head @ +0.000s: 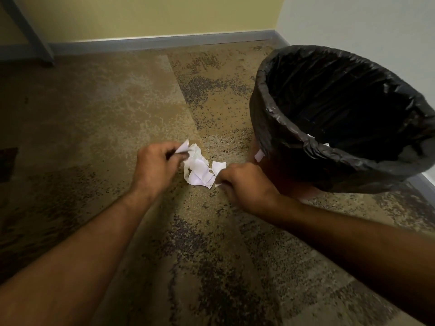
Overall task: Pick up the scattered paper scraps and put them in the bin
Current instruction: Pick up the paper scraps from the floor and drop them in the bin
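A small heap of white paper scraps (199, 170) lies on the speckled carpet, just left of the bin. My left hand (156, 167) is at the heap's left side, fingers pinched on a white scrap (184, 147) that sticks up above them. My right hand (242, 184) is at the heap's right side, fingers curled on the edge of another scrap (218, 167). The bin (282, 128) stands at the right, lined with a black plastic bag, its mouth open and dark inside.
A yellow wall with a grey baseboard (153, 42) runs across the back. A grey furniture leg (30, 34) slants down at the far left. A white wall (364, 22) is behind the bin. A white label (259, 156) shows on the bin's side.
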`<action>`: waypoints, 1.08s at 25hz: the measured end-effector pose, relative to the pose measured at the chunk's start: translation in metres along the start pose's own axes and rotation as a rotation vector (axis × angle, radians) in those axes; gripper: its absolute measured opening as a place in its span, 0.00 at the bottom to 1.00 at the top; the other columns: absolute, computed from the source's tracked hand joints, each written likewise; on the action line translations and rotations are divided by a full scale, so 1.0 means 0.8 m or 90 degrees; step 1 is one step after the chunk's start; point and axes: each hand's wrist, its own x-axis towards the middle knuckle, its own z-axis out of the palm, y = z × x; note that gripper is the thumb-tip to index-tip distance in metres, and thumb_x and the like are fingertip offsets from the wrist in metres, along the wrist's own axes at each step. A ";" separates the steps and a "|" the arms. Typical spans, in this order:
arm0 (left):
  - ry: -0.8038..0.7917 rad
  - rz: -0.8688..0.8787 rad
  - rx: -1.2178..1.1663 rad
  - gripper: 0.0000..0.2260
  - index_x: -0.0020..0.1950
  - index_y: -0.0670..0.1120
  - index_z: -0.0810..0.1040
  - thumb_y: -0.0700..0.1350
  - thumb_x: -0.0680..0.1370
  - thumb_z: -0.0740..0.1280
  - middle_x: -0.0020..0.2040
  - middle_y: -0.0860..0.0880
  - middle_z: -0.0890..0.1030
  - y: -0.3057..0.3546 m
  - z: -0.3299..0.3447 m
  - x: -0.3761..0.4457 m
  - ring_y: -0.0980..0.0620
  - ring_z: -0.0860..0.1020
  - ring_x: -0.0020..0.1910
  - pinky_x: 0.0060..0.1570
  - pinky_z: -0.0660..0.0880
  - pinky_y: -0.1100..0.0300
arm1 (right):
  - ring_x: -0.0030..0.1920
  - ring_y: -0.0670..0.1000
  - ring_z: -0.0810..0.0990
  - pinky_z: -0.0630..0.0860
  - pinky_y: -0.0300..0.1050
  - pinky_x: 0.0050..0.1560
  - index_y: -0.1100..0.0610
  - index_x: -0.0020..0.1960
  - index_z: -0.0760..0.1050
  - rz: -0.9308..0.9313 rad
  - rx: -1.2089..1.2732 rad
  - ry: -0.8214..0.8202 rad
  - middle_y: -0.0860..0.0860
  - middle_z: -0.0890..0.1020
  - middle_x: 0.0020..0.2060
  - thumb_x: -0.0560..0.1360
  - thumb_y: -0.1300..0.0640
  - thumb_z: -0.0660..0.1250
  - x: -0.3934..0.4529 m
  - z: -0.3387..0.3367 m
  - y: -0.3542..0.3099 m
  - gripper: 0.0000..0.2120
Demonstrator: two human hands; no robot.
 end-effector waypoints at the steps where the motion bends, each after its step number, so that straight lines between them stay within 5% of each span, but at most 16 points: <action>1: 0.019 0.025 -0.057 0.07 0.51 0.51 0.85 0.41 0.75 0.74 0.36 0.57 0.83 0.024 -0.003 0.001 0.55 0.81 0.34 0.38 0.80 0.64 | 0.46 0.58 0.82 0.79 0.53 0.47 0.55 0.49 0.84 -0.028 0.040 0.051 0.56 0.84 0.45 0.74 0.59 0.69 -0.006 -0.014 -0.010 0.07; 6: 0.089 0.228 -0.214 0.06 0.50 0.53 0.84 0.45 0.74 0.74 0.38 0.56 0.84 0.149 -0.020 0.015 0.55 0.83 0.36 0.38 0.81 0.59 | 0.40 0.49 0.84 0.82 0.45 0.45 0.58 0.47 0.85 -0.160 0.080 0.360 0.52 0.86 0.41 0.71 0.61 0.74 -0.049 -0.126 -0.046 0.05; 10: 0.066 0.351 -0.203 0.05 0.47 0.51 0.85 0.48 0.72 0.75 0.38 0.58 0.83 0.235 -0.009 0.036 0.61 0.81 0.36 0.37 0.77 0.65 | 0.41 0.40 0.81 0.76 0.30 0.48 0.53 0.48 0.85 -0.009 0.042 0.484 0.43 0.83 0.42 0.72 0.56 0.73 -0.080 -0.226 -0.014 0.06; 15: -0.090 0.403 0.009 0.09 0.53 0.51 0.84 0.47 0.73 0.75 0.45 0.57 0.83 0.286 0.034 0.050 0.61 0.80 0.43 0.46 0.79 0.67 | 0.31 0.46 0.82 0.79 0.30 0.36 0.52 0.47 0.84 0.269 0.070 0.340 0.52 0.85 0.38 0.70 0.59 0.77 -0.086 -0.251 0.067 0.07; 18: -0.221 0.418 0.172 0.12 0.55 0.52 0.83 0.46 0.72 0.76 0.48 0.55 0.84 0.297 0.056 0.056 0.57 0.80 0.46 0.47 0.75 0.64 | 0.34 0.48 0.83 0.81 0.41 0.40 0.50 0.43 0.83 0.337 0.028 0.220 0.52 0.85 0.37 0.68 0.59 0.78 -0.081 -0.243 0.095 0.07; 21: -0.339 0.428 0.291 0.17 0.61 0.52 0.80 0.48 0.73 0.75 0.49 0.57 0.81 0.295 0.064 0.058 0.54 0.80 0.52 0.56 0.74 0.57 | 0.34 0.47 0.81 0.71 0.35 0.33 0.49 0.42 0.82 0.362 -0.024 0.123 0.52 0.85 0.37 0.69 0.59 0.76 -0.078 -0.241 0.106 0.07; 24: -0.418 0.413 0.359 0.20 0.66 0.55 0.75 0.55 0.76 0.71 0.55 0.59 0.81 0.289 0.065 0.060 0.55 0.77 0.60 0.69 0.66 0.44 | 0.43 0.48 0.81 0.72 0.38 0.43 0.47 0.50 0.83 0.375 -0.056 0.016 0.50 0.85 0.47 0.71 0.62 0.74 -0.074 -0.239 0.112 0.12; 27: -0.434 0.434 0.297 0.18 0.67 0.54 0.76 0.56 0.78 0.67 0.61 0.55 0.80 0.285 0.062 0.062 0.55 0.76 0.62 0.68 0.69 0.52 | 0.54 0.52 0.79 0.72 0.43 0.55 0.43 0.61 0.79 0.405 -0.074 -0.076 0.49 0.82 0.58 0.73 0.64 0.69 -0.069 -0.241 0.111 0.22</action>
